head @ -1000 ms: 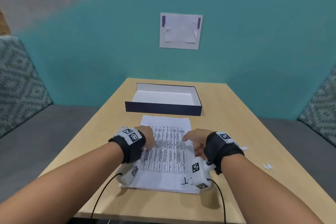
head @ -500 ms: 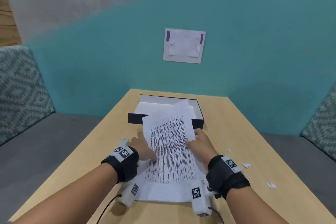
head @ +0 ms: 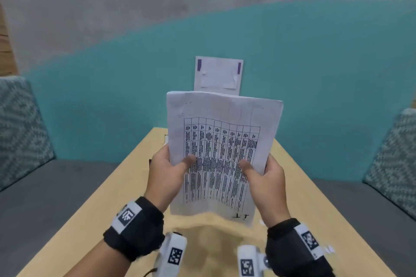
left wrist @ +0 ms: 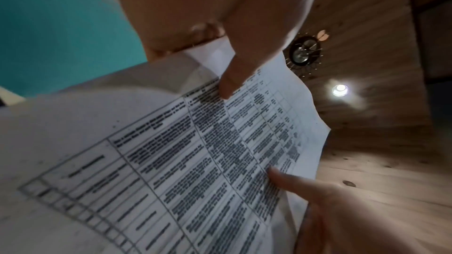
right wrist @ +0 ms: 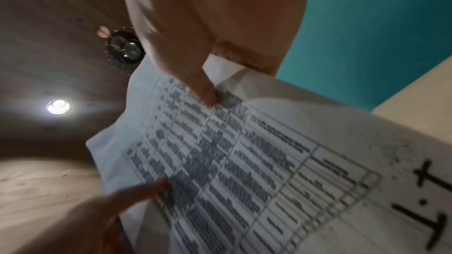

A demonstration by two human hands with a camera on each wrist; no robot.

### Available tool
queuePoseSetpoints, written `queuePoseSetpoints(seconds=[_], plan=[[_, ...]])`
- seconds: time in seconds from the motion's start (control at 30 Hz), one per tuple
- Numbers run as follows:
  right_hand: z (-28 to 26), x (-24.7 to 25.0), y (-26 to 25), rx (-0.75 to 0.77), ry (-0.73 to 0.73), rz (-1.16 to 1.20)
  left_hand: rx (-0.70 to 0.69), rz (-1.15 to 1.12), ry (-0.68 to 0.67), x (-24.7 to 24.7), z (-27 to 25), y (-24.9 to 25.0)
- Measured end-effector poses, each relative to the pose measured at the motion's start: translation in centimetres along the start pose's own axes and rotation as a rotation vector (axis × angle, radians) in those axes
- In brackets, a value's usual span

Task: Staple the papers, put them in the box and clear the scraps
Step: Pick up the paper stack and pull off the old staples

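Note:
A stack of printed papers (head: pixel 222 141) with a table of text stands upright above the table, held by both hands. My left hand (head: pixel 173 168) pinches its left edge, thumb on the front sheet. My right hand (head: pixel 261 173) pinches the right edge the same way. In the left wrist view my thumb presses the papers (left wrist: pixel 195 161); in the right wrist view the right thumb presses the papers (right wrist: pixel 244 161). The dark box (head: pixel 150 162) is almost wholly hidden behind the sheets. Small white scraps (head: pixel 328 248) lie on the table by my right wrist. No stapler shows.
The wooden table (head: pixel 112 198) runs away from me to a teal wall with a taped sheet (head: pixel 218 74). Grey benches with patterned cushions (head: pixel 22 123) flank it on both sides.
Both hands have lifted the papers off the table and stood them upright in front of the box. The head view has tilted upward.

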State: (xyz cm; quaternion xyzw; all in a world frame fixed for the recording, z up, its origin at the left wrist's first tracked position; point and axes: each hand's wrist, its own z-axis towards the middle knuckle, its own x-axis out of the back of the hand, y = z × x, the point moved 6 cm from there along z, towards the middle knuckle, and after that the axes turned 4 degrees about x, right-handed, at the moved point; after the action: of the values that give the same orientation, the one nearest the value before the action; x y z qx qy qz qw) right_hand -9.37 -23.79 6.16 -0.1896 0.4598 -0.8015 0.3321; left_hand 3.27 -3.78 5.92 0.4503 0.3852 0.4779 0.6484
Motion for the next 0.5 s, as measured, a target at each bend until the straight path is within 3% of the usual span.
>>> queuePoseSetpoints(seconds=[0.13, 0.33, 0.5], plan=[[-1.4, -0.9, 0.3, 0.071, 0.162, -0.017, -0.100, -0.010, 0.032, -0.5, -1.5, 0.6], [-2.4, -1.1, 2.8, -0.035, 0.222, -0.016, -0.002, 0.010, 0.098, 0.5, -1.9, -2.3], [-1.9, -1.4, 1.7, 0.036, 0.267, 0.012, -0.075, -0.029, 0.067, -0.1, -1.9, -0.8]])
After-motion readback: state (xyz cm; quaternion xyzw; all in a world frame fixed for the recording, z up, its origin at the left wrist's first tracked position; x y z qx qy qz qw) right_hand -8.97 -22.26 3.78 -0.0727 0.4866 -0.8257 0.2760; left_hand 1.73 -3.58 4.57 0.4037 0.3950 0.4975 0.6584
